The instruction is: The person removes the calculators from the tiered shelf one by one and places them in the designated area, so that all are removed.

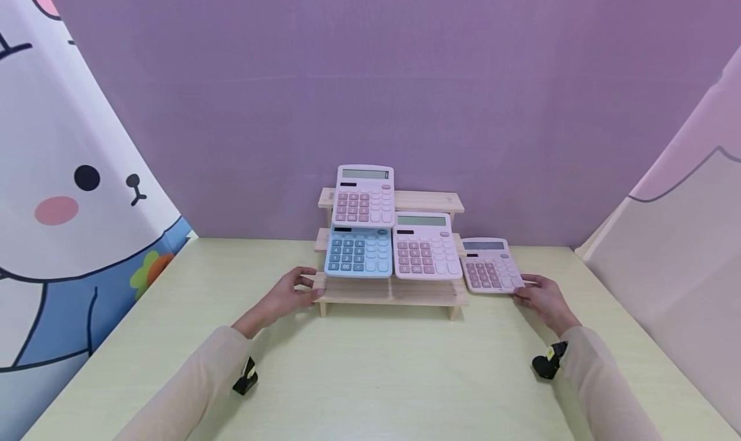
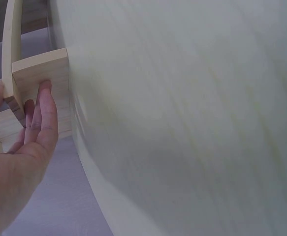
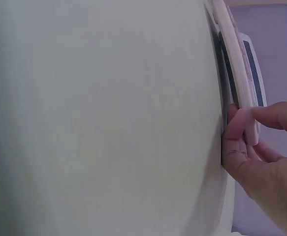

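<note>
My left hand [image 1: 293, 290] grips the left end of the lowest step of a wooden tiered stand [image 1: 399, 291]. In the left wrist view its thumb lies on top of the board [image 2: 41, 64] and its fingers curl underneath. With thumb and fingers, my right hand [image 1: 543, 299] pinches the near right corner of a pink calculator [image 1: 492, 265] beside the stand; in the right wrist view that calculator's edge [image 3: 236, 59] sits between them, close over the table. On the stand lean a pink calculator [image 1: 365, 197] above, a blue calculator [image 1: 359, 253] below it and another pink calculator [image 1: 428, 247] to the right.
The stand stands on a pale wood-look table [image 1: 382, 370] near its back edge, in front of a purple backdrop [image 1: 370, 87]. A cartoon-printed cloth [image 1: 69, 139] hangs at the left and a pink-and-white cloth [image 1: 689, 248] at the right.
</note>
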### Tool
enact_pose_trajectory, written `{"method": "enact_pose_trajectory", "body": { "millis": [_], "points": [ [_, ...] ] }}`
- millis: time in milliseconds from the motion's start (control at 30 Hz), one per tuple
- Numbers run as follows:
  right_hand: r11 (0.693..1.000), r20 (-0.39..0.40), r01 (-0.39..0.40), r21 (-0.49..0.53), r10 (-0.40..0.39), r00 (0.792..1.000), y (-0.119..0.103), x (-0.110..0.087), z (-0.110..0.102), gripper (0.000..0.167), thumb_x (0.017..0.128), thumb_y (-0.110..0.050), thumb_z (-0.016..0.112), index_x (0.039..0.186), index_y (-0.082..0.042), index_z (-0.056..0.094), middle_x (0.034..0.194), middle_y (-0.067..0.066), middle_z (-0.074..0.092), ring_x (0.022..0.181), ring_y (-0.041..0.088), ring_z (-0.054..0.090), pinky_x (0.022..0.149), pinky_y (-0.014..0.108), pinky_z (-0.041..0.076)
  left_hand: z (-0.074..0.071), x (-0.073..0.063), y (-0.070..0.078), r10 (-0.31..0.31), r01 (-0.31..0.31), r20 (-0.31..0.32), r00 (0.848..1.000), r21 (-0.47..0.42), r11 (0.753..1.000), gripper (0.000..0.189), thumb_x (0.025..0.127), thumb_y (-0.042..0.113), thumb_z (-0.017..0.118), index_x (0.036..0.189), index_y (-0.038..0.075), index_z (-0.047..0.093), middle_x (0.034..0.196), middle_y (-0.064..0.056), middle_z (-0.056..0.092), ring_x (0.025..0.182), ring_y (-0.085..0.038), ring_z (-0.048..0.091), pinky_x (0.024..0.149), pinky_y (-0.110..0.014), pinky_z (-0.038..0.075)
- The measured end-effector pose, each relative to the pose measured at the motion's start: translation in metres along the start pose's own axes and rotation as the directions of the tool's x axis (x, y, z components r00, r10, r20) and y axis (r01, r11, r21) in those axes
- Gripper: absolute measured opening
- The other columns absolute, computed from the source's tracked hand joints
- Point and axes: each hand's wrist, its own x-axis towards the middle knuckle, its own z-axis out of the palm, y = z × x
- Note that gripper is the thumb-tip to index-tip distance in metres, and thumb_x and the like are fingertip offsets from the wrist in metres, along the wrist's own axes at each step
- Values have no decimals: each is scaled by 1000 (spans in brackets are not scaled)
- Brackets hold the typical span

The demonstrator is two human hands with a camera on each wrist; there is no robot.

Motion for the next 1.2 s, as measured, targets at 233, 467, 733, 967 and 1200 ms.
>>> {"method": "enact_pose_trajectory", "body": {
  "millis": [233, 467, 733, 967, 1200],
  "points": [
    [991, -36, -11, -131, 7, 999, 1, 3, 1, 58, 88, 6, 46, 137, 16, 17, 103, 13, 51, 72, 2, 60, 69, 18, 55, 0, 2, -2, 2, -2, -1, 1000, -2, 1000, 63, 87, 19, 63, 135, -4, 29, 116, -23, 46, 93, -20, 59, 80, -34, 56],
    [968, -46, 17, -249, -29, 999, 4, 5, 1, 57, 87, 3, 49, 135, 16, 21, 114, 25, 49, 71, 0, 57, 64, 18, 54, 1, 4, -3, 3, -3, -8, 1000, -1, 1000, 62, 87, 18, 63, 135, -4, 30, 115, -23, 46, 91, -18, 59, 79, -33, 57],
    [940, -43, 43, -337, -61, 997, 7, 9, -2, 54, 87, -1, 49, 133, 16, 25, 120, 30, 44, 69, -2, 56, 62, 19, 52, 1, 5, -4, 6, -5, -14, 1000, 11, 1000, 61, 87, 18, 62, 135, -4, 31, 115, -23, 47, 85, -16, 60, 79, -33, 57],
    [920, -38, 7, -391, -24, 999, 6, 10, -4, 54, 89, -4, 49, 134, 14, 25, 123, 29, 41, 73, 1, 55, 63, 20, 52, 0, 5, -3, 6, -6, 3, 1000, 6, 1000, 61, 87, 18, 62, 135, -4, 30, 116, -23, 47, 84, -15, 60, 82, -39, 56],
    [911, -26, 6, -412, -18, 1000, 5, 11, -5, 54, 89, -4, 50, 133, 14, 26, 119, 27, 44, 73, 2, 55, 61, 22, 50, 0, 5, -4, 3, -4, 8, 1000, 5, 1000, 63, 87, 21, 63, 135, -4, 30, 116, -23, 46, 88, -17, 60, 82, -38, 56]
  ]
}}
